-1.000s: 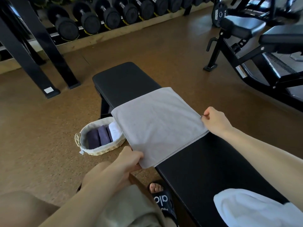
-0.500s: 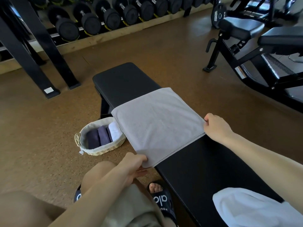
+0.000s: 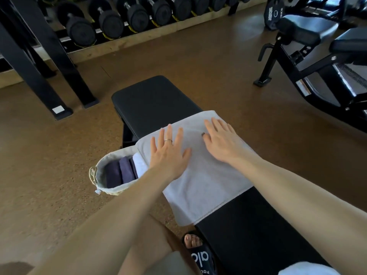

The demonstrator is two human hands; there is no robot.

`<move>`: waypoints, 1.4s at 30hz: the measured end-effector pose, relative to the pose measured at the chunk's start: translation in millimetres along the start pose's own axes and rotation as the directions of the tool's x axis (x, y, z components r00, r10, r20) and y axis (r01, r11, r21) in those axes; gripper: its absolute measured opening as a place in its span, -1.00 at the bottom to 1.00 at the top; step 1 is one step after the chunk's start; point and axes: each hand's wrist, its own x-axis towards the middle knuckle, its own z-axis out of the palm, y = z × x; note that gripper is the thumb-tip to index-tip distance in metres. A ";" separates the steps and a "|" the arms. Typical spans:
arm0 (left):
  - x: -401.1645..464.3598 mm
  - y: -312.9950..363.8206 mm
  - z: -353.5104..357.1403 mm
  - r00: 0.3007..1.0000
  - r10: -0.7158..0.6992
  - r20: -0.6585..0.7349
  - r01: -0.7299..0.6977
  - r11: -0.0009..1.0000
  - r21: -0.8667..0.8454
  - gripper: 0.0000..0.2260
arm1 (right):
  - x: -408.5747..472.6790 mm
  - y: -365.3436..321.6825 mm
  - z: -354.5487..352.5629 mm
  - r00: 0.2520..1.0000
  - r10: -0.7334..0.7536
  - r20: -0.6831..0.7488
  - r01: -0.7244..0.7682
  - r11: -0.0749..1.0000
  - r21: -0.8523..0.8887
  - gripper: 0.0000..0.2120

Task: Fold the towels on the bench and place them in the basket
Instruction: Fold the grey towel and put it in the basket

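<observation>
A grey towel (image 3: 206, 187) lies spread across the black bench (image 3: 155, 100), its left edge hanging over the side. My left hand (image 3: 170, 153) rests flat on the towel's far left part, fingers spread. My right hand (image 3: 222, 139) lies flat on its far right part, fingers apart too. Neither hand grips anything. On the floor left of the bench stands a lined woven basket (image 3: 99, 175) holding dark purple folded towels (image 3: 119, 171) and a white one (image 3: 140, 165). A white towel (image 3: 305, 269) shows at the bench's near end, bottom right.
A dumbbell rack (image 3: 139, 14) runs along the back wall. Black rack legs (image 3: 59, 76) stand at the left. Another gym machine (image 3: 317, 62) fills the right. My knee and a sandalled foot (image 3: 196, 249) are beside the bench. Brown floor surrounds it all.
Both hands let go of the towel's near corners and moved forward onto its top, now pressing flat with open fingers. The towel lies flatter on the bench.
</observation>
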 end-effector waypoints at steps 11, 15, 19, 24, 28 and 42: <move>30.0 -42.1 22.9 0.999 -0.026 0.029 0.023 0.992 0.121 -0.28 | 66.2 21.9 6.8 0.907 0.359 0.218 -0.390 0.914 0.117 -0.42; 29.7 -42.7 21.4 0.999 -0.016 0.039 0.011 0.992 0.124 -0.27 | 47.0 11.7 16.8 0.999 -0.022 0.029 0.018 0.989 0.146 -0.50; 28.0 -41.9 18.1 0.998 -0.032 0.056 0.023 0.988 0.154 -0.26 | 41.2 34.4 9.9 0.933 0.315 0.174 -0.329 0.943 0.058 -0.45; -18.0 -9.4 15.3 0.981 0.195 0.003 -0.194 0.976 0.099 -0.25 | -31.1 33.8 -3.3 0.996 -0.054 -0.067 0.057 0.997 0.055 -0.47; -82.3 12.1 36.8 0.909 0.415 0.034 -0.415 0.899 0.142 -0.32 | -89.8 56.5 5.6 0.998 0.037 0.050 -0.034 0.998 -0.050 -0.44; -126.2 39.5 24.4 0.775 0.620 0.121 -0.606 0.677 0.417 -0.89 | -137.1 86.8 -42.3 0.838 0.512 0.188 -0.544 0.757 0.363 -0.79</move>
